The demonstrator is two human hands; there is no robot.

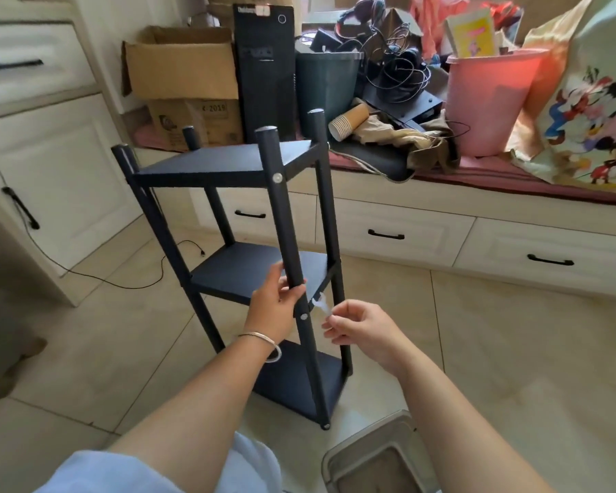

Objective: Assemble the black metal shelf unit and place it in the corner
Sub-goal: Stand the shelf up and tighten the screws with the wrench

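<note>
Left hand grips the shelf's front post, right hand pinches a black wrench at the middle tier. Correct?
Not quite. In the head view the wrench is white, not black. The rest holds: left hand grips the front post, right hand pinches the wrench at the middle tier.

left arm: bare, no sleeve in view
left wrist: thin metal bangle, silver-gold tone, plain, sits loose just behind left hand
right arm: bare to frame edge, nothing on wrist
right hand: no rings seen
lower body: pale blue-white fabric at bottom edge, probably trousers or a skirt over the knees, blurred
</note>
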